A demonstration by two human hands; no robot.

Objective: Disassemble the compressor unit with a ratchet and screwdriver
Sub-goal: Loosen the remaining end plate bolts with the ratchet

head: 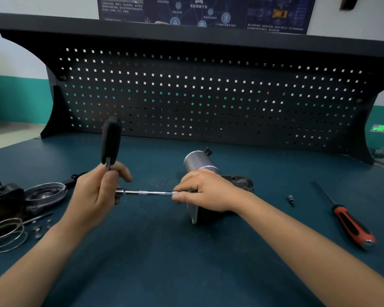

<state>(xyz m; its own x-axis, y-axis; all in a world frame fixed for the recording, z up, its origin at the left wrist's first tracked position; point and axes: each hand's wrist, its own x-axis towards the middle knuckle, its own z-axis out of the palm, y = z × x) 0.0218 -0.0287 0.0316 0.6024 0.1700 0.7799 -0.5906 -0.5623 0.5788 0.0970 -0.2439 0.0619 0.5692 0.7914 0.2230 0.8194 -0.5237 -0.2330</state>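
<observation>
Gripping the ratchet point(111, 142) in a curled left hand point(95, 191), a person pinches its extension bar point(146, 192) with the right hand point(206, 191) at the compressor point(200, 165) on the bench point(164, 262). Rings point(7, 233) and a cover point(44, 193) lie removed at left (screwdriver point(350, 224) idle, right); the main body looks yet to be opened.

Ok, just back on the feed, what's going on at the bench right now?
A person is working bare-handed at the teal bench top. The left grip holds the black-handled ratchet, handle pointing up. The right grip pinches the far end of the chrome extension bar fitted to it, right beside the silver-and-black compressor unit. Whether the bar sits on a fastener is hidden. The red-and-black screwdriver lies untouched on the right, and loose metal rings lie on the left.
</observation>
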